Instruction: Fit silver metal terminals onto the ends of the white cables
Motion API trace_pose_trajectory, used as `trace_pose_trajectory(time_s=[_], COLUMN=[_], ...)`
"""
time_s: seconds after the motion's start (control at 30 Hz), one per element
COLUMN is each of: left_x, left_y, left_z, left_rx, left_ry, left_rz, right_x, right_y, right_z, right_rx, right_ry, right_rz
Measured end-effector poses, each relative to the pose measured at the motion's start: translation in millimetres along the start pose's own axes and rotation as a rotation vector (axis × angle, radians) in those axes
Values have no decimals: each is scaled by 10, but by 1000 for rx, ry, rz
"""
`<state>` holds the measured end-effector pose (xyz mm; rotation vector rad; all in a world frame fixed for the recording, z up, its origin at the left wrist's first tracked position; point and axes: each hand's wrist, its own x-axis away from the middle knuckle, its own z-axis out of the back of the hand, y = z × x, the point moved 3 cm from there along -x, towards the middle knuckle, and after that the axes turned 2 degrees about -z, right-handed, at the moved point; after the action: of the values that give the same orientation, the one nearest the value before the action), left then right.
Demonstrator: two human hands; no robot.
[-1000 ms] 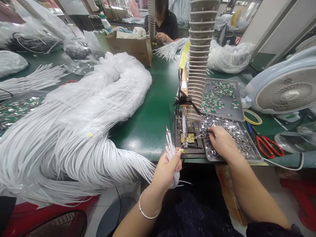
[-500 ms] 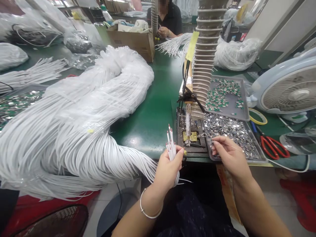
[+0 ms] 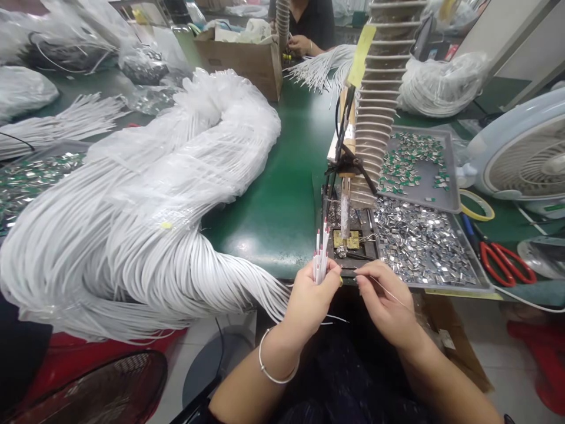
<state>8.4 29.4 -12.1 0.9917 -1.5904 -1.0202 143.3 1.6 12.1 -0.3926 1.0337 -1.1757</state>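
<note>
My left hand (image 3: 309, 300) is closed around a bundle of thin white cables (image 3: 321, 262), whose red-tipped ends stand up above the fingers. My right hand (image 3: 388, 303) is pinched shut on a thin wire (image 3: 387, 292) that looks like solder and trails back over the hand; whether a small part is also between the fingertips, I cannot tell. The two hands' fingertips are close together but apart, at the table's front edge. Just beyond them, a soldering iron (image 3: 345, 206) is clamped upright, tip down, over a holder with a yellow sponge (image 3: 353, 240).
Large plastic-wrapped cable bundle (image 3: 176, 194) on the left. At right are a tray of metal connector shells (image 3: 419, 241), a tray of green-ended connectors (image 3: 424, 174), red-handled scissors (image 3: 507, 262), tape (image 3: 477, 206) and a fan (image 3: 529, 159). A ribbed hose (image 3: 384, 100) hangs down. Someone sits opposite.
My right hand has moved left from the tray of metal shells to beside my left hand. The left hand keeps hold of the cables. The view has shifted slightly.
</note>
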Motion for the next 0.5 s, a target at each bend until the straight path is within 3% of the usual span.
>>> trace_pose_trajectory(time_s=[0.17,0.5], left_x=[9,29], left_y=[25,37], left_z=[-28,-9], left_rx=[62,148], left_ry=[-23,-49], left_rz=[0,55], right_x=[-66,-105], right_y=[-46,-53], right_z=[-54,-120], right_rx=[3,-27], right_ry=[16,-7], right_rz=[71,68])
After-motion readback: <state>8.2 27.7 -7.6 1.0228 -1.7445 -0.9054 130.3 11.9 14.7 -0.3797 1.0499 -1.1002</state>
